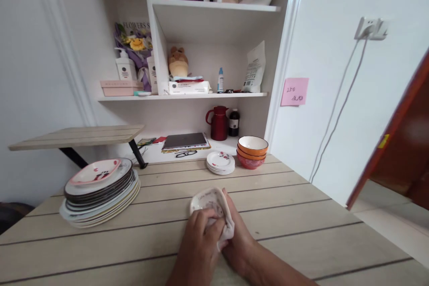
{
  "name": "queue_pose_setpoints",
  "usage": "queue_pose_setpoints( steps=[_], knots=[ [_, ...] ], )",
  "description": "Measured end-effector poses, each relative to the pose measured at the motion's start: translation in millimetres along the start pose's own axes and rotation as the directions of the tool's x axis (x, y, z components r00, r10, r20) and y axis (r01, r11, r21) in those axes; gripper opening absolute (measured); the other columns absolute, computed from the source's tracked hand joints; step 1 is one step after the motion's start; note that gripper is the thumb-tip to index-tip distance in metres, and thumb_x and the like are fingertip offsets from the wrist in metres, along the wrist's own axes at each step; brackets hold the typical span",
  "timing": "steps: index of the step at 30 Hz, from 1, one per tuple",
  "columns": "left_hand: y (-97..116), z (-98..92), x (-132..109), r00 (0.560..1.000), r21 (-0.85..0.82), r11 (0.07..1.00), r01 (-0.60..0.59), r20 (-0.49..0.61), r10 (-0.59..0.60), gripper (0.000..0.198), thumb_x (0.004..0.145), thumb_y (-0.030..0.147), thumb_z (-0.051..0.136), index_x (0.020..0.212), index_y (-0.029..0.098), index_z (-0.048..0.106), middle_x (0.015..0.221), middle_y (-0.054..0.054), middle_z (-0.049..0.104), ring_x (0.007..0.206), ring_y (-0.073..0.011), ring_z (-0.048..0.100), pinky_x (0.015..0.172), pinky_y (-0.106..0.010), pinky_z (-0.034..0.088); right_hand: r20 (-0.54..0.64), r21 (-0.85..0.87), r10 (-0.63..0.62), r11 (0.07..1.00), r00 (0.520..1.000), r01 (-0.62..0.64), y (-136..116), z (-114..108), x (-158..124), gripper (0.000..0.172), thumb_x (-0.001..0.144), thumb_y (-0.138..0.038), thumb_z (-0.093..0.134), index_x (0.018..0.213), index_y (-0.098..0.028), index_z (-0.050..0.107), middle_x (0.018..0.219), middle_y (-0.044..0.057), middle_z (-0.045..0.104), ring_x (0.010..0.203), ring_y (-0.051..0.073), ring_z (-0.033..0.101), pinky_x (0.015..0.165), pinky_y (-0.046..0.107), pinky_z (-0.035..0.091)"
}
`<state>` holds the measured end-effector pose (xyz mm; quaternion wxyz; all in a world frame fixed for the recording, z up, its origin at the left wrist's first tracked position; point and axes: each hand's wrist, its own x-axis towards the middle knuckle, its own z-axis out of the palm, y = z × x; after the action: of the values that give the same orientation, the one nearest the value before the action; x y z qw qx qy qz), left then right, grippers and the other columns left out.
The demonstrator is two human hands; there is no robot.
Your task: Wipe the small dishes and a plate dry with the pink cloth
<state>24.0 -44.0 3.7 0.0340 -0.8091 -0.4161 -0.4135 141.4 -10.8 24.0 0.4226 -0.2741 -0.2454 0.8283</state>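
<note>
A small whitish dish (197, 201) with a faint printed pattern is tilted above the table in front of me. My right hand (238, 237) grips it from the right, thumb up along the rim and the other fingers hidden behind. My left hand (203, 237) has its fingers bent into the dish, closed on a pale cloth (228, 231) that is pressed against the inside and folds over the near rim. Part of the cloth is covered by the fingers.
Stacked plates (100, 205) stand at left, topped by a pink-rimmed dish (97, 172). Small plates (220, 163) and stacked bowls (252, 149) are at the back. Behind them are glasses (186, 154), a laptop (185, 140) and a red jug (219, 124). A raised wooden shelf (80, 136) overhangs the left.
</note>
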Motion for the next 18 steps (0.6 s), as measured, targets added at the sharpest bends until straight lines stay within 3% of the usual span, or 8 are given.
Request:
queue_pose_setpoints(
  steps=[2, 4, 7, 10, 15, 18],
  knots=[
    [2.6, 1.9, 0.7, 0.998, 0.051, 0.998, -0.036, -0.044, 0.039, 0.049, 0.076, 0.001, 0.054, 0.117, 0.027, 0.063, 0.108, -0.009, 0.062, 0.097, -0.0248, 0.063, 0.083, -0.043, 0.056, -0.004, -0.019, 0.03, 0.999, 1.0, -0.03, -4.4, -1.2, -0.9, 0.072, 0.08, -0.079, 0.04, 0.079, -0.012, 0.067, 0.071, 0.007, 0.069, 0.064, 0.019, 0.062, 0.062, 0.028, 0.043],
    [3.5, 3.2, 0.7, 0.994, 0.017, 1.0, 0.024, -0.107, -0.022, 0.044, 0.078, 0.002, 0.052, 0.112, 0.026, 0.064, 0.106, -0.009, 0.063, 0.097, -0.0243, 0.063, 0.082, -0.042, 0.056, 0.072, -0.038, 0.057, 0.998, 0.996, -0.055, -6.5, -1.2, -1.4, 0.072, 0.081, -0.078, 0.04, 0.084, -0.011, 0.068, 0.074, 0.007, 0.069, 0.064, 0.018, 0.061, 0.062, 0.028, 0.042],
    [2.0, 3.8, 0.6, 0.939, -0.216, 0.944, 0.248, -0.185, -0.289, 0.032, 0.082, 0.011, 0.054, 0.11, 0.023, 0.061, 0.107, -0.008, 0.063, 0.098, -0.0223, 0.064, 0.083, -0.038, 0.056, 0.235, -0.021, -0.02, 0.999, 0.972, 0.026, -3.6, 0.7, -0.9, 0.059, 0.085, -0.068, 0.05, 0.098, -0.013, 0.067, 0.082, 0.006, 0.071, 0.073, 0.018, 0.062, 0.073, 0.029, 0.044],
    [0.5, 3.7, 1.7, 0.873, -0.416, 0.837, 0.356, -0.171, -0.456, 0.025, 0.086, 0.02, 0.056, 0.111, 0.022, 0.058, 0.106, -0.008, 0.064, 0.098, -0.0217, 0.064, 0.084, -0.037, 0.054, 0.282, 0.061, -0.125, 0.992, 0.951, 0.112, 1.5, 2.1, -0.7, 0.045, 0.083, -0.053, 0.065, 0.116, -0.022, 0.061, 0.094, 0.003, 0.071, 0.088, 0.02, 0.063, 0.086, 0.032, 0.043],
    [3.5, -0.8, 4.7, 0.881, -0.486, 0.794, 0.365, -0.096, -0.464, 0.025, 0.088, 0.027, 0.054, 0.113, 0.022, 0.056, 0.112, -0.009, 0.062, 0.105, -0.0234, 0.062, 0.088, -0.039, 0.053, 0.296, 0.018, -0.178, 0.983, 0.938, 0.181, 1.3, -0.2, -6.2, 0.079, 0.076, -0.039, 0.076, 0.144, -0.038, 0.034, 0.118, 0.002, 0.066, 0.104, 0.021, 0.062, 0.095, 0.036, 0.04],
    [2.6, -4.1, 4.2, 0.911, -0.452, 0.826, 0.338, -0.063, -0.407, 0.029, 0.09, 0.025, 0.052, 0.119, 0.023, 0.054, 0.113, -0.01, 0.061, 0.108, -0.0228, 0.061, 0.09, -0.038, 0.052, 0.233, -0.073, -0.186, 0.976, 0.955, 0.208, 3.1, -2.3, -7.1, 0.076, 0.077, -0.042, 0.075, 0.143, -0.037, 0.037, 0.12, 0.002, 0.065, 0.104, 0.021, 0.061, 0.092, 0.034, 0.041]
  ],
)
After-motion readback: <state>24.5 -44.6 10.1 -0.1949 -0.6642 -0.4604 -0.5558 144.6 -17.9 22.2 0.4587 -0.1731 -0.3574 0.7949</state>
